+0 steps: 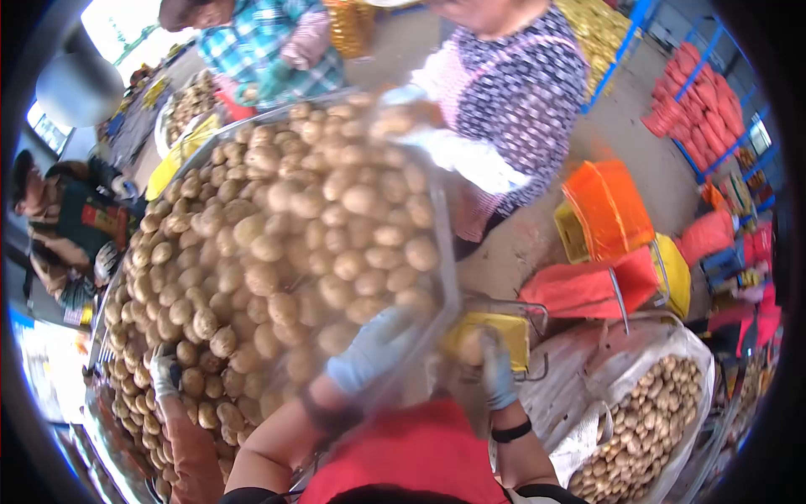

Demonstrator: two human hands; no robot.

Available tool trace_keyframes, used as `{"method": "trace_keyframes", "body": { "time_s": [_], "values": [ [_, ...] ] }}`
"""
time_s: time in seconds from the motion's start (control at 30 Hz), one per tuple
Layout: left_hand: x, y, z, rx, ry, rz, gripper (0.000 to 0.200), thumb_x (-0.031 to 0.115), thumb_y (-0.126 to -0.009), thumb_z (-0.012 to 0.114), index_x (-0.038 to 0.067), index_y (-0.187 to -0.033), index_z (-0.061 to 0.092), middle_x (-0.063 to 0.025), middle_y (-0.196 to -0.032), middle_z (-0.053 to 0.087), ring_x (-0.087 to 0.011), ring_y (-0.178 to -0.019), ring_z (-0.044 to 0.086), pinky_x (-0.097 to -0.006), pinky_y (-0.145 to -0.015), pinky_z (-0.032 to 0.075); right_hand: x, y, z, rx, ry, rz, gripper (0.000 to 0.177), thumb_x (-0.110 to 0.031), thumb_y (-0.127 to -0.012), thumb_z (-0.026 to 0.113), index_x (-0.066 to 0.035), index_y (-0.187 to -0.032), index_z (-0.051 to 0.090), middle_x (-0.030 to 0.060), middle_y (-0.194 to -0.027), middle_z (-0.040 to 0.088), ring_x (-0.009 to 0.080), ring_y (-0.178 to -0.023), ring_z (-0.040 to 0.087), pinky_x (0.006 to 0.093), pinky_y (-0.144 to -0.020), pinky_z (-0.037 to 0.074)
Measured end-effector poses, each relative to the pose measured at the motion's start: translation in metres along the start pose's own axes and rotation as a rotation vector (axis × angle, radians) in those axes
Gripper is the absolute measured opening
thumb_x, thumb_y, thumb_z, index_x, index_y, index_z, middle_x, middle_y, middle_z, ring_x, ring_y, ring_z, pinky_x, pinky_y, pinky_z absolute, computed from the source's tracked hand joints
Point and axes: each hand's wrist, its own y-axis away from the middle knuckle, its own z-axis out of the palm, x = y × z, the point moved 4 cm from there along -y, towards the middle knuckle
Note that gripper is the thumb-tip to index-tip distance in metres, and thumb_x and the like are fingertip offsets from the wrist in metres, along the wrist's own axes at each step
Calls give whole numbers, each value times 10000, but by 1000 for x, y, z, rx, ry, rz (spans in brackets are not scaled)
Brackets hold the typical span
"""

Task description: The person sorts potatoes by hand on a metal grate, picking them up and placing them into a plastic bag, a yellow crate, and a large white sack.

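Head view: potatoes (264, 244) lie heaped inside the raised metal rim (447, 244) of a broad table, spreading from seven to twelve o'clock; the left hand (368, 357), in a pale blue glove, reaches over their near edge at six o'clock, its fingers too smeared to tell whether they grip or lie spread; the right hand (499, 378), gloved likewise, is at five o'clock, fingers apparently curled against a blurred potato (472, 345), above a yellow container (512, 340) outside the rim.

Farther out, a white sack (554, 370) with more potatoes sits at four o'clock; orange and red bags (620, 210) stand at three; a co-worker's gloved hand (164, 371) touches the heap at eight; another co-worker (520, 101) leans in at one; a third, in a checked shirt (269, 50), is at eleven.

A loose fingertip hold could drop the potato wide of the container, onto the floor; a sweeping push could roll others over the rim; hands working close together might knock.

Motion blur hides both hands' fingertips and the potatoes nearest them; the container's inside is hard to make out; co-workers' heads are cut off at the top; the lens darkens the corners.
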Motion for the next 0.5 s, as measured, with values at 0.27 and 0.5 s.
{"method": "trace_keyframes", "body": {
  "time_s": [0.27, 0.5],
  "values": [
    [-41, 102, -206, 653, 215, -211, 266, 145, -977, 652, -11, -1191, 656, -73, -1108, 676, -159, -1041, 622, -301, -923, 507, 65, -56, -71, 109, 1099, -191, 494, -262, -939, 699, 13, -1310, 522, 209, -1195, 607, 313, -1117, 585, 408, -995, 460],
    [-114, 64, -430, 1008, -465, -270, 326, 202, -927, 664, 31, -1204, 652, -158, -1130, 700, -238, -1041, 665, -343, -905, 521, -33, -62, 68, -47, 821, -400, 368, -90, -929, 652, -7, -1275, 559, 167, -1267, 585, 307, -1145, 568, 392, -993, 462]
  ]
}}
